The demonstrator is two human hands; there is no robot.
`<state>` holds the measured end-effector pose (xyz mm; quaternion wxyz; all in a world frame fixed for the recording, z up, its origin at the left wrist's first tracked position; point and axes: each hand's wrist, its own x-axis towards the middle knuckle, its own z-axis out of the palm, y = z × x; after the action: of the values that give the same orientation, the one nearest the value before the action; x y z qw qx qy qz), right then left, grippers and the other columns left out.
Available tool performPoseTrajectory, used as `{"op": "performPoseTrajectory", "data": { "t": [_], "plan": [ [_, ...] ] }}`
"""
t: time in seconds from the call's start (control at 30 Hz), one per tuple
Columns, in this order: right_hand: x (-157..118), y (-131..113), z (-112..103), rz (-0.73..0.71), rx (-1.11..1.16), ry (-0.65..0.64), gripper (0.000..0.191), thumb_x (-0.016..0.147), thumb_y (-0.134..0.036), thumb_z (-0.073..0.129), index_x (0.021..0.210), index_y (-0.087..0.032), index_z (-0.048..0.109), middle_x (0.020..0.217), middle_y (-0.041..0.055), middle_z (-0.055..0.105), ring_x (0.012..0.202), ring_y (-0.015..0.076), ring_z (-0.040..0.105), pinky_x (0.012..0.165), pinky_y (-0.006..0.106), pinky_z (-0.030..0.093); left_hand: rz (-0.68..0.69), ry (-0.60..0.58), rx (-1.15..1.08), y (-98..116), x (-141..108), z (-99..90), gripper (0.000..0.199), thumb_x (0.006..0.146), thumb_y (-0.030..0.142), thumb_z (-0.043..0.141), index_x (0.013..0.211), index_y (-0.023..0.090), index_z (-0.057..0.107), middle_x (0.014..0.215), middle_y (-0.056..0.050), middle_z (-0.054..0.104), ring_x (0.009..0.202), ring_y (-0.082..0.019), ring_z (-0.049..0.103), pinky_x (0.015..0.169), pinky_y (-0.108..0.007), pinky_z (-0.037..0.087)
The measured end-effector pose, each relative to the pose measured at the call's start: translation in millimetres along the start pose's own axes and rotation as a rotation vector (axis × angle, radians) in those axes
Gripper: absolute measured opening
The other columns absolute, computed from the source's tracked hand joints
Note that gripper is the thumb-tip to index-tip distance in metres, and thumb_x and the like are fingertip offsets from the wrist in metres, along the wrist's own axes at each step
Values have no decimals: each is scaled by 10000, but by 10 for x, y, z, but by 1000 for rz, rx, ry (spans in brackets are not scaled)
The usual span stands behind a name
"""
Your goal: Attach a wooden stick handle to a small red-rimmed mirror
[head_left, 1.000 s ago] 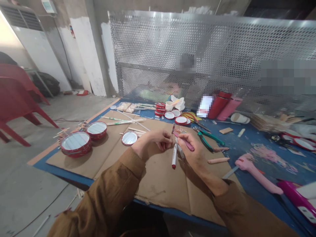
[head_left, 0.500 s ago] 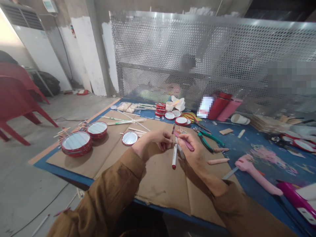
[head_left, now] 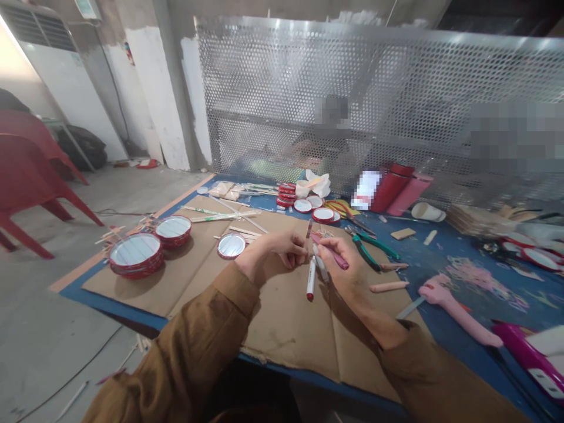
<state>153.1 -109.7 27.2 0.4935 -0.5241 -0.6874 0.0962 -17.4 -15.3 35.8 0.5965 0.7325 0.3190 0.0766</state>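
Red-rimmed round mirrors point(head_left: 135, 255) lie in two stacks, with one more alone, on brown cardboard point(head_left: 282, 329), left of the hands. The left hand point(head_left: 277, 255) pinches a white marker point(head_left: 311, 281) in curled fingers; the right hand point(head_left: 348, 270) closes narrowly on a pink marker point(head_left: 332, 255), both above the cardboard.

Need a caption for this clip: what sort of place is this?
Probably a handicraft workshop: a blue workbench under cardboard, stacks of red-rimmed round mirrors, green-handled pliers, and a perforated metal screen.

Left hand point(head_left: 277, 257) beside right hand point(head_left: 346, 273), above cardboard point(head_left: 291, 335)
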Motion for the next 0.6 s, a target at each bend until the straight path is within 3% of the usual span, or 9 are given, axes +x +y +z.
{"op": "performPoseTrajectory", "data": {
  "t": [0.17, 0.4, 0.6],
  "plan": [
    [21, -21, -9, -35, -16, -35, 155, 902, -359, 527, 929, -241, 625, 972, 46, 693, 954, 224, 635, 867, 389, 480, 0, -5, -11, -10, 2, -3, 115, 804, 233, 596, 756, 128, 601, 619, 4, 601, 549, -114, 599, 563, -242, 504],
    [-11, 24, 9, 30, 55, 22, 174, 893, -394, 544, 906, -236, 616, 892, 42, 691, 839, 212, 652, 746, 355, 515, -20, 7, -12, 6, -4, 5, 111, 829, 196, 554, 754, 129, 602, 602, 9, 600, 545, -106, 595, 567, -236, 507],
    [4, -16, 4, 14, 27, 54, 181, 892, -398, 544, 885, -236, 624, 863, 39, 683, 811, 204, 637, 735, 350, 509, -17, 7, -2, -10, 9, -7, 134, 830, 231, 568, 752, 128, 604, 601, 9, 614, 531, -93, 592, 569, -218, 502]
  ]
}}
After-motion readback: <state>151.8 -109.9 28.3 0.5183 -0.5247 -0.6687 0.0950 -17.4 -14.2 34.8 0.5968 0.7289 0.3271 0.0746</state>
